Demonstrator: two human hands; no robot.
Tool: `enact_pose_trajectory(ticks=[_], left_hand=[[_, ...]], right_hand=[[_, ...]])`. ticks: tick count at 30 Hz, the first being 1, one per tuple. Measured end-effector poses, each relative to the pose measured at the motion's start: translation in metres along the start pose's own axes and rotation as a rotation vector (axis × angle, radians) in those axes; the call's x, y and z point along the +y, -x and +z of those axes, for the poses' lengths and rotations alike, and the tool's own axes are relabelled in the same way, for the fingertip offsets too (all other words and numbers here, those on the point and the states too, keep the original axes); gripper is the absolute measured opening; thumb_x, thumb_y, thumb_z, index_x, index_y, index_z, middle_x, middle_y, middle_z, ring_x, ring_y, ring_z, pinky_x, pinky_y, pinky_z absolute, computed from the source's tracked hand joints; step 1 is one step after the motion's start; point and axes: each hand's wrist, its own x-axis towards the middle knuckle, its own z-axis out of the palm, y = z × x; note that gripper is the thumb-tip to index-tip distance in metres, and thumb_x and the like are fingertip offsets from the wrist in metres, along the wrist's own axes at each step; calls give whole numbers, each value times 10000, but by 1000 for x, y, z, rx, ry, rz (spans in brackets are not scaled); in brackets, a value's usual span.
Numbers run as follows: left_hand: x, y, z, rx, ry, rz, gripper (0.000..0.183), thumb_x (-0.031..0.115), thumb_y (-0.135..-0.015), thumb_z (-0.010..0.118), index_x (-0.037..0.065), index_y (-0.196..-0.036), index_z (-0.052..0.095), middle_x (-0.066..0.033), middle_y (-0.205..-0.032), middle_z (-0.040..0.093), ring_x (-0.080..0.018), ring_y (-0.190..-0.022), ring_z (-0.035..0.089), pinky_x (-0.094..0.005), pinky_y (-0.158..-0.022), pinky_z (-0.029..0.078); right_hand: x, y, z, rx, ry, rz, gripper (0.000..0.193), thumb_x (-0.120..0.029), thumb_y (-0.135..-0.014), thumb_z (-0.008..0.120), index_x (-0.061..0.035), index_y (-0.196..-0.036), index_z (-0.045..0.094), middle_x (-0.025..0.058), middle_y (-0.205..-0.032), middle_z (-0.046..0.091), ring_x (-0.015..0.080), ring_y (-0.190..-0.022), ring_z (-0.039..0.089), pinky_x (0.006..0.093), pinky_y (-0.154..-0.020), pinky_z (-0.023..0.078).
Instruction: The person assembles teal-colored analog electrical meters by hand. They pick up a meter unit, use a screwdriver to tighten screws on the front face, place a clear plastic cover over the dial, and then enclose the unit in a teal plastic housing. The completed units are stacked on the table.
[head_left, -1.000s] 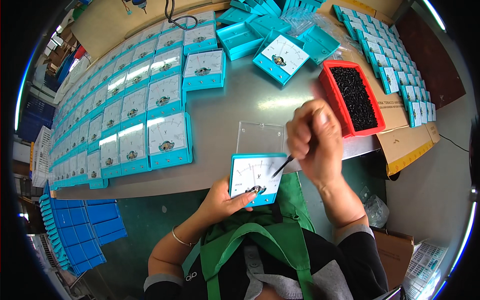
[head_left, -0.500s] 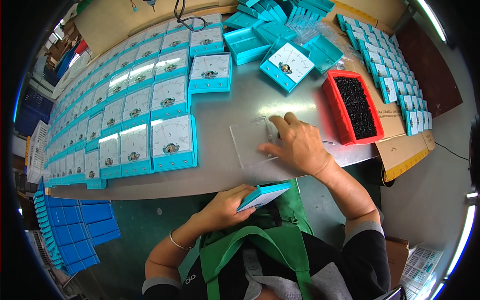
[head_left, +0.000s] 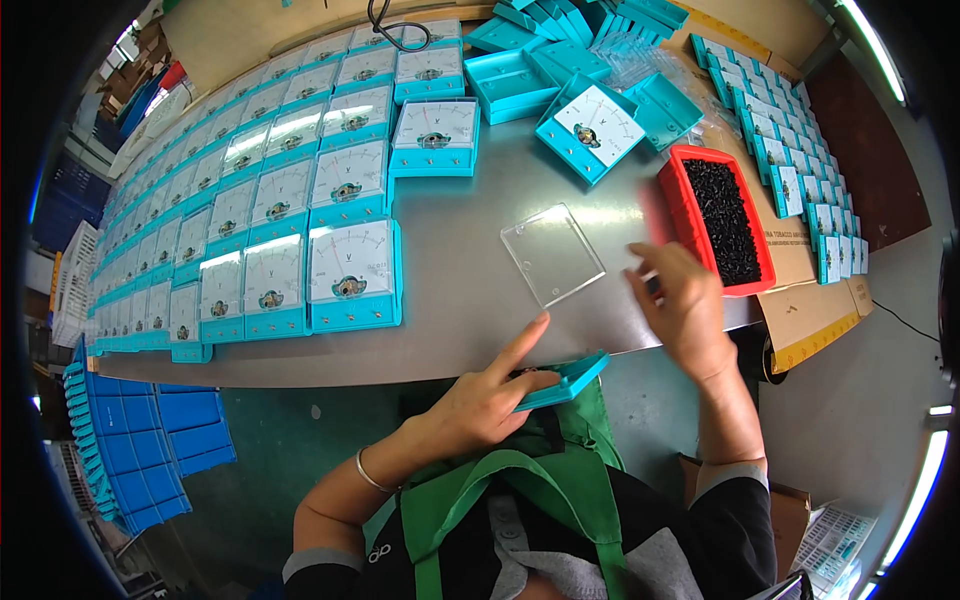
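My left hand (head_left: 480, 408) grips a teal meter case (head_left: 570, 384), tilted just off the table's near edge. Its index finger stretches out toward a clear plastic cover (head_left: 553, 254), stopping short of it or at its near corner. That square cover lies flat on the metal table, apart from my right hand (head_left: 685, 305). The right hand hovers beside the red bin, fingers curled, with a small dark thing (head_left: 655, 287) partly visible at them; its kind is hidden. The red bin (head_left: 768, 262) holds many small black pieces (head_left: 722, 220).
Rows of teal panel meters (head_left: 350, 270) fill the table's left. At the back are an assembled meter (head_left: 598, 125), empty teal cases (head_left: 510, 85) and stacked clear covers (head_left: 630, 58). More meters (head_left: 785, 190) stand on cardboard (head_left: 800, 300) at the right. Blue crates (head_left: 140, 440) sit lower left.
My right hand has left the clear cover and moved right toward the red bin. The cover now lies turned and farther right. My left index finger has extended, and the held case has tilted.
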Motion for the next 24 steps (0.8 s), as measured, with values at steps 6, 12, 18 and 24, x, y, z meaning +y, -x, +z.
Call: enact_pose_trajectory(ticks=[6, 12, 18, 24], left_hand=[[5, -33, -29, -168, 178, -93, 403, 79, -813, 644, -46, -1183, 547, -226, -1549, 97, -367, -1417, 196, -412, -1116, 249], [17, -42, 34, -81, 163, -85, 462, 104, -834, 642, -4, -1264, 513, -254, -1545, -13, -429, -1411, 137, -434, -1109, 257], [21, -55, 0, -103, -10, 30, 498, 71, -813, 652, 92, -1290, 511, -319, -1507, -17, -481, -1149, 506, -428, -873, 509], [-4, -36, -38, -177, 83, -170, 532, 135, -835, 642, -6, -1315, 459, -315, -1516, 32, -463, -1308, 350, -453, -1017, 385]], right_hand=[[91, 0, -48, 56, 359, 344, 103, -125, -820, 634, -36, -872, 648, 120, -774, 635, 300, -719, 624, 396, -653, 488], [117, -6, -37, -127, 311, 366, 162, -148, -808, 628, -67, -938, 679, 122, -826, 660, 312, -775, 636, 424, -688, 489], [133, -6, -31, -89, 326, 197, 163, -103, -789, 602, -66, -931, 674, 127, -830, 656, 325, -818, 628, 431, -706, 487], [117, -5, -40, 39, 385, 202, 145, -38, -781, 580, -52, -908, 649, 133, -833, 623, 350, -760, 608, 438, -685, 480]])
